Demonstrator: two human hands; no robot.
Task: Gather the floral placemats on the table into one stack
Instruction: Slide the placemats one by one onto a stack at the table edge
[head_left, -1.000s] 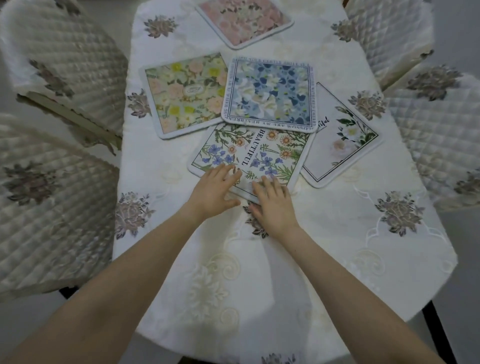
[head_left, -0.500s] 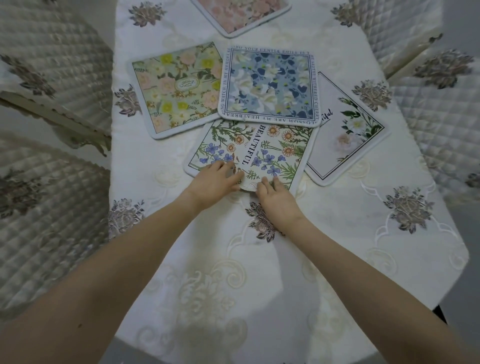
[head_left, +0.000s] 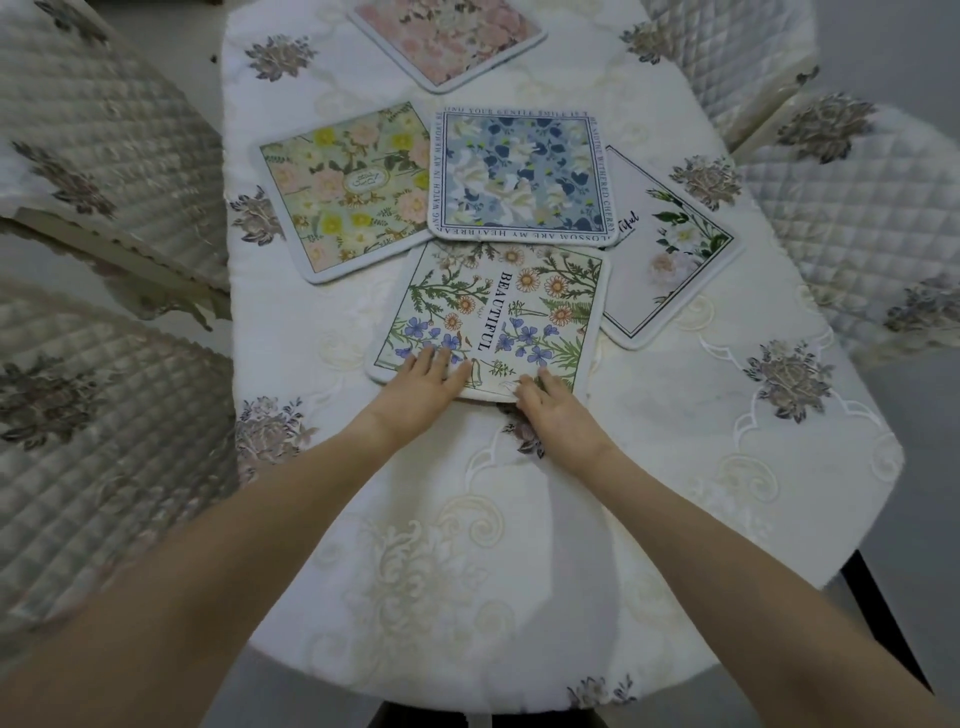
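Five placemats lie on the table (head_left: 649, 467), none stacked squarely. Both hands rest on the near edge of the "BEAUTIFUL" mat (head_left: 498, 312): left hand (head_left: 421, 387) flat, fingers spread; right hand (head_left: 558, 408) fingertips on its corner, unclenched. Blue mat (head_left: 519, 176) overlaps it, the green mat (head_left: 343, 192) and white mat (head_left: 670, 244); pink mat (head_left: 447, 36) apart. Quilted chairs (head_left: 93, 156) surround the embroidered cloth
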